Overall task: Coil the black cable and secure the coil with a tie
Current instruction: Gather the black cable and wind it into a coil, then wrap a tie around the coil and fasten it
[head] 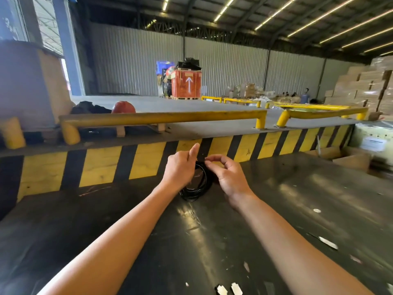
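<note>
The black cable [200, 188] is wound into a round coil, held upright between my hands over a dark glossy table [212, 241]. My left hand [180, 169] grips the coil's upper left side, with the index finger pointing up. My right hand [227, 177] is at the coil's upper right, thumb and forefinger pinched on something thin at the top of the coil; I cannot tell whether it is a tie or the cable end. The coil's lower loops hang just above or on the table.
A yellow and black striped wall [144, 162] runs behind the table, with yellow guard rails [161, 118] above it. White scraps [229, 289] lie at the table's near edge. Cardboard boxes [350, 158] sit to the right. A red crate [186, 84] stands far back.
</note>
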`<action>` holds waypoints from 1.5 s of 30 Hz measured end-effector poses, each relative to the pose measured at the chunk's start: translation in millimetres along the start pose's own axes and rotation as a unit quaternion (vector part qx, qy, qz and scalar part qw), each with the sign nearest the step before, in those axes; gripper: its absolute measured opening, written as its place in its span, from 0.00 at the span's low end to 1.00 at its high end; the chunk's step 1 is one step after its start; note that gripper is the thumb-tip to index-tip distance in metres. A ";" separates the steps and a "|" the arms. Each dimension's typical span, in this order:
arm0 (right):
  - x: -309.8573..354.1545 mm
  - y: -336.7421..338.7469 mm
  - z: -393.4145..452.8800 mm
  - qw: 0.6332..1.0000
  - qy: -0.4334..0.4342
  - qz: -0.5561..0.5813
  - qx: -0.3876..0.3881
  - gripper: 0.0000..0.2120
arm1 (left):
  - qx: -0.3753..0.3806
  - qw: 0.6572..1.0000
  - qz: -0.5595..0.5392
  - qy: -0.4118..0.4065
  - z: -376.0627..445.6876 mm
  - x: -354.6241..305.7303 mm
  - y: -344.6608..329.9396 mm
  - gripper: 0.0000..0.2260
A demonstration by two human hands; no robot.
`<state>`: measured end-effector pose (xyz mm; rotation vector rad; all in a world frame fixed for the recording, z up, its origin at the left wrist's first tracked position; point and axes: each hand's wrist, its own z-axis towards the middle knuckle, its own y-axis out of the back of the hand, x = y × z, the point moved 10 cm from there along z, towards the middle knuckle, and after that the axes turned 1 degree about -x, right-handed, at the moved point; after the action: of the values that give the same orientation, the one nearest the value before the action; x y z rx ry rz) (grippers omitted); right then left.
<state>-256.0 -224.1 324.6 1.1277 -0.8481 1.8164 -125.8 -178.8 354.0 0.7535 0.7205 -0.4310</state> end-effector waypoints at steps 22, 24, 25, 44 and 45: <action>-97.6 34.6 29.6 0.986 0.005 -0.061 0.154 0.14 | 0.051 0.977 0.194 0.071 -4.0 53.2 -87.6 0.30; -123.2 29.9 23.6 0.983 -0.048 -0.038 0.173 0.14 | 0.038 0.972 0.216 0.089 -10.2 71.7 -79.7 0.30; -140.2 32.8 19.6 0.982 -0.073 -0.040 0.172 0.12 | 0.026 0.970 0.221 0.100 -15.6 83.6 -74.1 0.30; -383.2 75.0 -119.6 0.670 -0.178 -0.578 0.430 0.15 | 0.121 0.943 0.232 0.205 -129.6 208.9 -96.5 0.28; -384.5 74.3 -120.5 0.670 -0.176 -0.581 0.427 0.15 | 0.121 0.944 0.227 0.206 -127.1 206.2 -98.3 0.27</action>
<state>-264.6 -264.8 -83.0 1.9768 0.6719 0.7703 -97.6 -170.3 94.2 1.2300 0.8603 0.0697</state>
